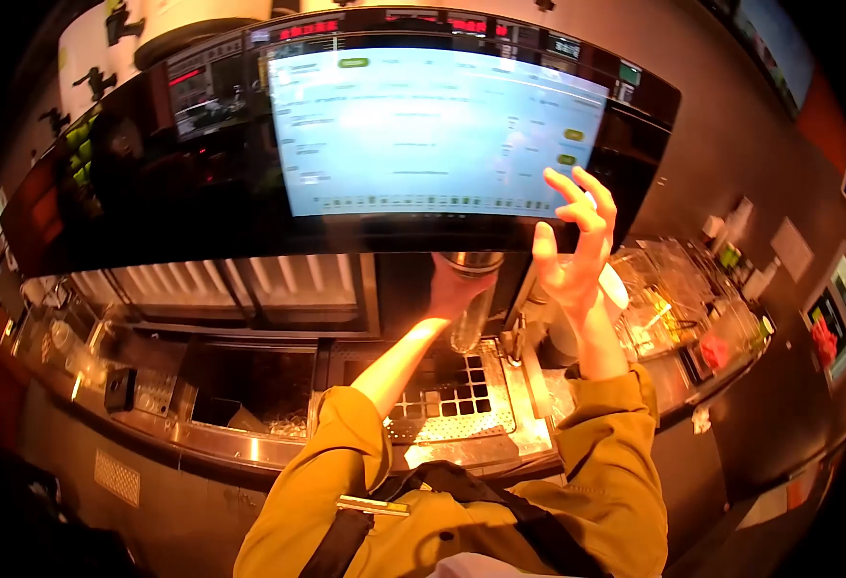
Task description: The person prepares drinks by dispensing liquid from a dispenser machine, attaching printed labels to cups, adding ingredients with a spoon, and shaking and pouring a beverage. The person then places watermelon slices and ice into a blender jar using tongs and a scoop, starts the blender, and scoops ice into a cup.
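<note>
My left hand (454, 289) is under the lower edge of a large dark-framed screen (423, 135), wrapped around a clear vessel with a metal band (471, 264). The vessel's see-through body hangs below the hand over a drain grid (452, 390); its top is partly hidden by the screen. My right hand (577, 241) is raised in front of the screen's lower right part, fingers apart and somewhat curled, holding nothing that I can make out. Its fingertips are close to the lit panel; whether they touch it I cannot tell.
Behind the screen's lower edge is a row of white upright dividers (298, 279). A dark sunken basin (250, 385) is set in the metal counter to the left. Clear containers (669, 279) and a reddish item (714, 349) crowd the right side.
</note>
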Tool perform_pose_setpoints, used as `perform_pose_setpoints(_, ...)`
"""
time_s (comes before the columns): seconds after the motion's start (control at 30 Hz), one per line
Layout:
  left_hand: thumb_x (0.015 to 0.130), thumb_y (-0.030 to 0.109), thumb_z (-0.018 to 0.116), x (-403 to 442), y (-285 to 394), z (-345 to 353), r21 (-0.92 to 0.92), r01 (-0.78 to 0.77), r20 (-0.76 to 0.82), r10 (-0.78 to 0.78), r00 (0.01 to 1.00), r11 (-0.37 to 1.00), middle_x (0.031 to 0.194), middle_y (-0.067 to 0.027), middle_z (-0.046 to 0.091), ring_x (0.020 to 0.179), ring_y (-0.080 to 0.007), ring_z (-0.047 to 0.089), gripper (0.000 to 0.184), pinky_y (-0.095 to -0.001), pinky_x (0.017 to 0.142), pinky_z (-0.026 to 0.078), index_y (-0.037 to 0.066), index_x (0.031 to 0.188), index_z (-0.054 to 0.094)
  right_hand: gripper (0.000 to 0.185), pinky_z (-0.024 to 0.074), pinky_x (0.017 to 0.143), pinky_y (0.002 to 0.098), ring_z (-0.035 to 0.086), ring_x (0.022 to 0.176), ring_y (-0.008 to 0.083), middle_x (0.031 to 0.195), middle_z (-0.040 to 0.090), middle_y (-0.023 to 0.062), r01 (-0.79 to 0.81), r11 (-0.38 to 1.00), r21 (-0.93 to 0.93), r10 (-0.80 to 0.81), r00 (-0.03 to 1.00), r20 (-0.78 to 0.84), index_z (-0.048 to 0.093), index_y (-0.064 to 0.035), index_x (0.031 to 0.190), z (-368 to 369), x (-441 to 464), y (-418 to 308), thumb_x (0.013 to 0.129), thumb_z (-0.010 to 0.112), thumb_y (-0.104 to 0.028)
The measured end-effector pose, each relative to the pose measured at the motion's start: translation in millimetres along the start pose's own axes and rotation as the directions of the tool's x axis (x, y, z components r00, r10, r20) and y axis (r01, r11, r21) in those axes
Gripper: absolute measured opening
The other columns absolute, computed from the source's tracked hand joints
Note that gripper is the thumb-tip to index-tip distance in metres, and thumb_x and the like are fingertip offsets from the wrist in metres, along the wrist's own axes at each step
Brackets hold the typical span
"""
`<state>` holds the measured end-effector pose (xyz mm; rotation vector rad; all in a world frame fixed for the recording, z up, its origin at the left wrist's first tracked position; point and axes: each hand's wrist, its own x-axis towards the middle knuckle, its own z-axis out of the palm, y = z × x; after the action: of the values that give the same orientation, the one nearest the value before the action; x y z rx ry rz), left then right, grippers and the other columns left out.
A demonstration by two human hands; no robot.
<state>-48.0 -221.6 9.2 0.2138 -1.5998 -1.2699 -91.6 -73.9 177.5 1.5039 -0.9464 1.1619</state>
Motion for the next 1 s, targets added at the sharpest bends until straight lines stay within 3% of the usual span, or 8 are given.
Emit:
perform_pose_setpoints(0.2, 0.06, 0.014, 0.077, 3, -12, -6, -0.039, 0.023, 0.02, -0.022, 1.0, 0.999, 0.124, -0.0133, 0.037, 0.116, -0.0223, 0.039, 0.095, -0.0352, 0.096, 0.034, 0.005, 0.128, 0.011, 0.029, 0.0225, 0.1, 0.0454, 0.048, 0.107, 0.0302, 0.107, 0.057, 0.0087, 0.208, 0.973, -0.099, -0.192, 0.969, 0.155, 0.047, -0.0053, 0.092, 32, 31, 11, 0.067, 0.06, -0.011)
perform_pose_setpoints(0.33, 0.06, 0.015, 0.077, -2, -4, -8, 0.1, 0.075, 0.046, -0.08, 0.996, 0.992, 0.123, -0.0145, 0.039, 0.114, -0.0247, 0.042, 0.093, -0.0358, 0.094, 0.037, 0.006, 0.127, 0.013, 0.031, 0.0203, 0.102, 0.0413, 0.04, 0.117, 0.0266, 0.115, 0.053, 0.01, -0.007, 0.994, -0.112, 0.001, 0.999, -0.052, 0.043, -0.0046, 0.103, 13, 72, 28, 0.075, 0.056, -0.009)
perform_pose_setpoints(0.4, 0.06, 0.015, 0.077, -3, 2, -9, 0.166, 0.074, 0.045, -0.083, 0.996, 0.983, 0.123, -0.015, 0.039, 0.114, -0.0251, 0.042, 0.093, -0.0352, 0.094, 0.038, 0.006, 0.127, 0.013, 0.028, 0.0214, 0.102, 0.0408, 0.035, 0.121, 0.0252, 0.115, 0.052, 0.0138, -0.084, 0.99, 0.11, 0.111, 0.958, -0.265, 0.042, -0.0031, 0.104, 1, 75, 22, 0.077, 0.051, -0.004)
perform_pose_setpoints(0.47, 0.061, 0.016, 0.077, -2, -3, -9, 0.137, 0.081, 0.05, -0.089, 0.995, 0.987, 0.124, -0.0157, 0.038, 0.114, -0.0262, 0.042, 0.093, -0.0356, 0.094, 0.037, 0.007, 0.128, 0.013, 0.029, 0.024, 0.101, 0.0445, 0.04, 0.116, 0.0291, 0.111, 0.052, 0.0199, 0.015, 0.996, 0.083, 0.014, 0.94, -0.34, 0.04, -0.0017, 0.103, -17, 59, 23, 0.076, 0.047, 0.001)
perform_pose_setpoints(0.6, 0.06, 0.018, 0.078, -3, 8, -13, 0.147, 0.12, 0.077, -0.132, 0.988, 0.982, 0.126, -0.0168, 0.036, 0.116, -0.0283, 0.04, 0.095, -0.0365, 0.094, 0.037, 0.007, 0.128, 0.012, 0.029, 0.0247, 0.1, 0.0464, 0.05, 0.101, 0.0278, 0.106, 0.053, 0.0196, -0.065, 0.997, -0.04, 0.051, 0.956, -0.288, 0.039, -0.0014, 0.104, -47, -3, -1, 0.076, 0.043, -0.002)
perform_pose_setpoints(0.7, 0.059, 0.019, 0.078, -2, 0, -13, 0.213, 0.114, 0.059, -0.129, 0.99, 0.97, 0.125, -0.017, 0.039, 0.115, -0.0291, 0.042, 0.096, -0.0372, 0.095, 0.037, 0.007, 0.129, 0.013, 0.027, 0.0351, 0.091, 0.0408, 0.051, 0.094, 0.024, 0.104, 0.052, 0.0168, -0.336, 0.933, 0.132, 0.358, 0.909, -0.215, 0.041, -0.0001, 0.105, -56, -81, -26, 0.081, 0.047, -0.011)
perform_pose_setpoints(0.8, 0.059, 0.02, 0.078, -6, 10, -14, 0.198, 0.105, 0.05, -0.117, 0.992, 0.975, 0.124, -0.0165, 0.041, 0.113, -0.0287, 0.044, 0.095, -0.0368, 0.094, 0.037, 0.007, 0.129, 0.016, 0.029, 0.0432, 0.077, 0.0324, 0.053, 0.087, 0.0201, 0.104, 0.052, 0.0144, -0.669, 0.72, 0.182, 0.68, 0.734, 0.009, 0.045, 0.0005, 0.107, -62, -167, -49, 0.082, 0.052, -0.01)
perform_pose_setpoints(1.0, 0.058, 0.021, 0.079, -6, 5, -14, 0.197, 0.065, 0.043, -0.075, 0.996, 0.978, 0.121, -0.014, 0.045, 0.112, -0.0253, 0.045, 0.088, -0.0339, 0.093, 0.037, 0.005, 0.126, 0.026, 0.023, 0.0433, 0.067, 0.0298, 0.056, 0.068, 0.0177, 0.09, 0.057, 0.0122, -0.899, 0.388, -0.201, 0.886, 0.305, 0.348, 0.05, 0.0015, 0.101, -96, -257, -110, 0.078, 0.052, -0.002)
